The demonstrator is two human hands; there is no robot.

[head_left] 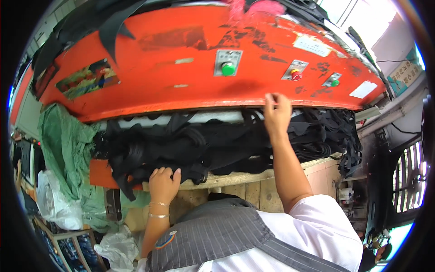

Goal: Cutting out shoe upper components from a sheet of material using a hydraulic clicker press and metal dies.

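Black sheet material [226,141] with many cut-out strips lies heaped across the bed of a red machine [181,68]. At the bed's near edge, my left hand [164,185] rests on the black material with fingertips bent over it and thumb apart. My right hand [277,113] is raised over the far side of the heap, close to the machine's lower red edge. Its thumb and fingers are apart and nothing shows between them. Above it on the red panel are a large green button [228,69], a red button [296,75] and a smaller green button [335,83].
A green woven sack [65,149] hangs at the left, with clear plastic bags [56,204] below it. Loose black strips [351,154] dangle off the bed's right end. A light board edge [235,178] runs along the front. Black scraps [111,31] lie over the machine's top.
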